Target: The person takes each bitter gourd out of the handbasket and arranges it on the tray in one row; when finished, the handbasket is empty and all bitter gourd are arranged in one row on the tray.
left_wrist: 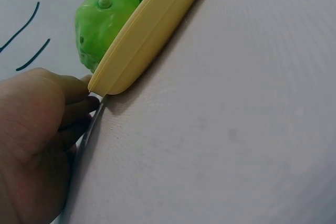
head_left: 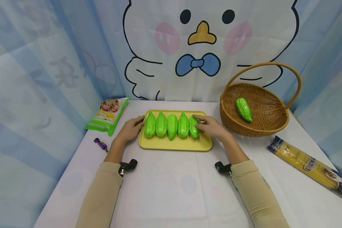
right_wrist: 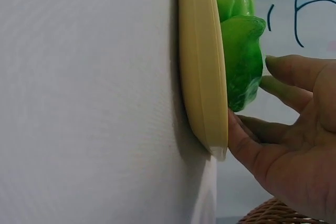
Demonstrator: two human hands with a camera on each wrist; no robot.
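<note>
Several glossy green toy gourds with ridged sides (head_left: 172,126) lie side by side on a yellow tray (head_left: 174,145). My left hand (head_left: 130,128) is at the tray's left end, its fingertips at the rim beside the leftmost gourd (left_wrist: 107,27). At the other end, my right hand (head_left: 212,127) spreads loosely around the rightmost gourd (head_left: 193,127). In the right wrist view, a gap shows between one fingertip and this gourd (right_wrist: 242,61), and the lower fingers are at the tray edge. Another green gourd (head_left: 243,109) lies in a wicker basket (head_left: 253,129).
The tall-handled basket stands at the back right. A long pack of pasta (head_left: 310,166) lies on the right. To the left are a green-and-white snack bag (head_left: 106,115) and a purple wrapped candy (head_left: 101,144). A printed curtain (head_left: 148,31) hangs behind the table (head_left: 165,190).
</note>
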